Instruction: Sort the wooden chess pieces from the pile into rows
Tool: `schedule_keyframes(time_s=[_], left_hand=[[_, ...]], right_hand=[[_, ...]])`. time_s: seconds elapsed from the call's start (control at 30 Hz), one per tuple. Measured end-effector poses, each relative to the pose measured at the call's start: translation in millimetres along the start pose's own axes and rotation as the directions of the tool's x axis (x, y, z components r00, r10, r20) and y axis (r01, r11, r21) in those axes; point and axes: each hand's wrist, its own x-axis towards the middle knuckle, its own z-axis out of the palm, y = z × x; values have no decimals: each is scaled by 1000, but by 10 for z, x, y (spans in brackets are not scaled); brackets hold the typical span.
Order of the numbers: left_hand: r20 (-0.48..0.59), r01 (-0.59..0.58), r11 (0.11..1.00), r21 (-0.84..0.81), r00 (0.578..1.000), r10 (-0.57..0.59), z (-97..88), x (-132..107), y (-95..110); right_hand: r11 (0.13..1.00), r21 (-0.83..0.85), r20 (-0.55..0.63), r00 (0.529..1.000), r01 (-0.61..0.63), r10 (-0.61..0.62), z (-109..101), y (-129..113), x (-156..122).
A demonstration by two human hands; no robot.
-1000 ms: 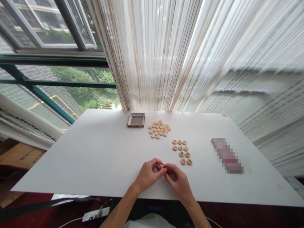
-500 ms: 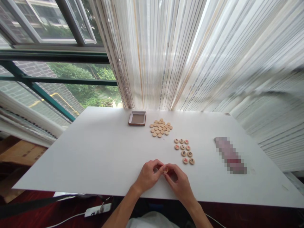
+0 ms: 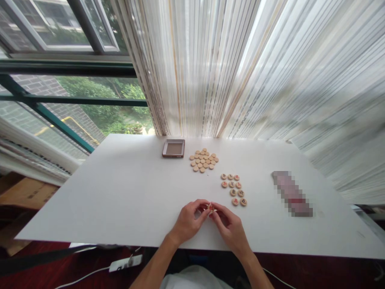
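Observation:
Between the fingertips of both hands is a round wooden Chinese chess piece [image 3: 211, 208] with a red character facing me. My left hand [image 3: 190, 218] pinches it from the left, while my right hand [image 3: 229, 225] grips its right side. Just beyond my right hand, several face-up chess pieces [image 3: 233, 192] with red or black characters lie in short rows. Farther back, a cluster of blank-side-up chess pieces [image 3: 202, 165] is spread close together.
A shallow open box [image 3: 173, 149] sits at the back of the white table [image 3: 105, 192]. On the right lies a pixelated pinkish item [image 3: 292, 193]. Striped curtains [image 3: 198, 68] hang along the far edge, and a power strip [image 3: 125, 263] is below the front edge.
Both hands have shifted slightly, and the held piece now shows more of its red-marked face. The pieces on the table keep their arrangement; the camera view has moved a little.

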Motion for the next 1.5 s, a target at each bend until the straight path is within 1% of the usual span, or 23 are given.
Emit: schedule_keyframes(time_s=[0.1, 0.2, 0.4, 0.57, 0.73, 0.83, 0.93, 1.07, 1.17, 1.33, 1.5], left_hand=[[11, -14, 1000, 27, 1000, 13, -5, -5, -8], [18, -30, 998, 60, 999, 29, -9, -7, -8], [37, -87, 991, 106, 996, 83, -18, -16, 28], [39, -126, 981, 145, 992, 122, -21, -26, 42], [44, -133, 980, 150, 991, 128, -14, -29, 53], [51, -116, 984, 132, 993, 110, -12, -31, 53], [38, -85, 991, 103, 996, 82, -16, -30, 35], [8, -46, 998, 50, 999, 46, -22, -29, 3], [6, -41, 999, 28, 999, 41, -28, -29, -3], [25, -54, 999, -2, 998, 54, -51, -26, 35], [60, -62, 998, -25, 996, 64, -84, -27, 71]], right_hand=[[997, 73, -1, 999, -34, 34, -3, 17, 2], [993, 104, -11, 999, -50, 51, 3, 16, 4], [994, 76, -36, 996, -76, 79, 12, -11, 8], [988, 77, -36, 990, -136, 139, 25, -32, 9], [986, 64, -49, 986, -157, 160, 42, -30, -5], [988, 62, -68, 987, -140, 145, 47, -21, -11], [988, 95, -73, 989, -118, 126, 52, -22, -16], [990, 119, -38, 996, -82, 87, 57, -28, -20], [993, 108, -15, 999, -49, 50, 48, -26, -21], [998, 61, -24, 1000, -8, 10, 34, -28, -25], [998, -58, -62, 997, 32, -36, 63, -85, -53]])
